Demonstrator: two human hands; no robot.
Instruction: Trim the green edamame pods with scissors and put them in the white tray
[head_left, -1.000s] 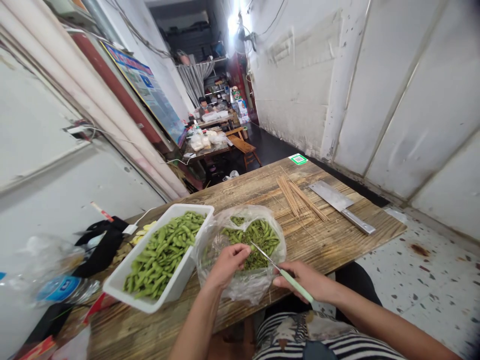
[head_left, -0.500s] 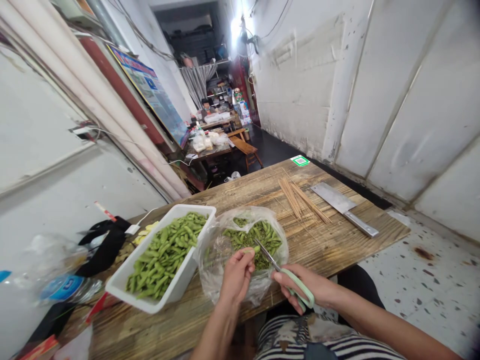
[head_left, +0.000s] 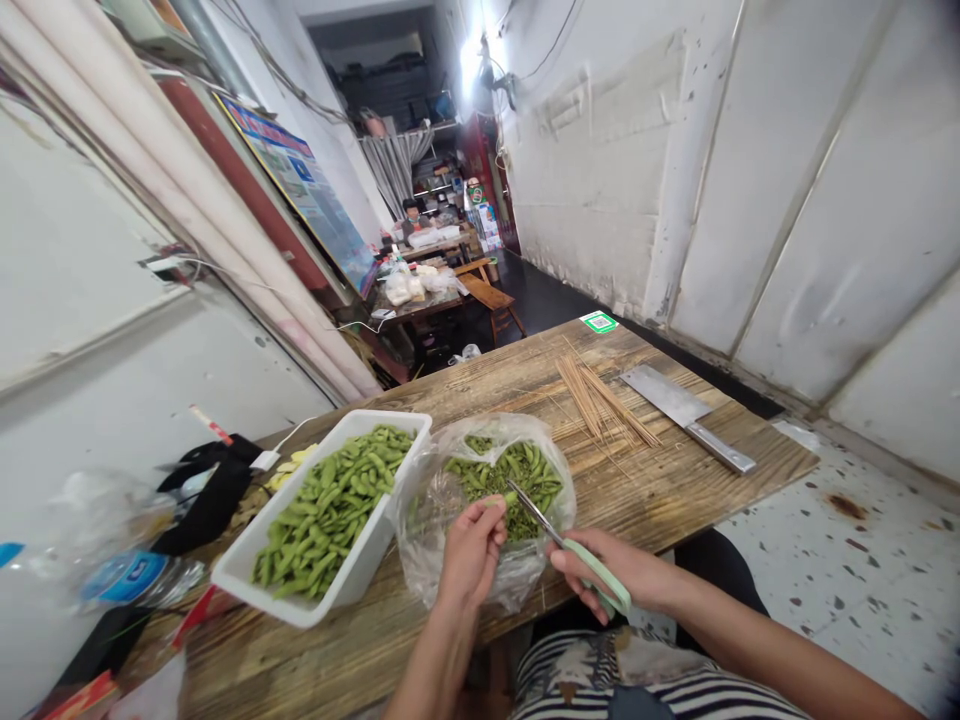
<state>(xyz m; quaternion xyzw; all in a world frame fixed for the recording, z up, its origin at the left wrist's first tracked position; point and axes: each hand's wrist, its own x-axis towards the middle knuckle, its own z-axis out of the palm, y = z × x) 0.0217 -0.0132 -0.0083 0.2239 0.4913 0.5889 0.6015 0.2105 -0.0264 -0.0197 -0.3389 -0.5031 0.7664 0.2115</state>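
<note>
My left hand (head_left: pixel 474 545) pinches a green edamame pod (head_left: pixel 511 497) over the near side of a clear plastic bag (head_left: pixel 427 500). My right hand (head_left: pixel 611 570) grips the pale green handles of a pair of scissors (head_left: pixel 534 508). The blade tips meet the end of the pod, and the blades look nearly closed. Inside the spread bag lie more edamame pods (head_left: pixel 541 472) and small green trimmings. Left of the bag, a white plastic tub (head_left: pixel 346 590) holds a heap of edamame pods (head_left: pixel 337 510).
On the wooden table (head_left: pixel 300 665), a bundle of thin wooden skewers (head_left: pixel 600 400) and a cleaver (head_left: pixel 671 398) lie to the right. A plastic bottle (head_left: pixel 135 577) and a black container (head_left: pixel 217 480) are at the left. Far back, a person (head_left: pixel 412 218) is near another table.
The scissor blades have closed together at the pod's end, and the handles in my right hand have drawn together. My left hand has barely moved.
</note>
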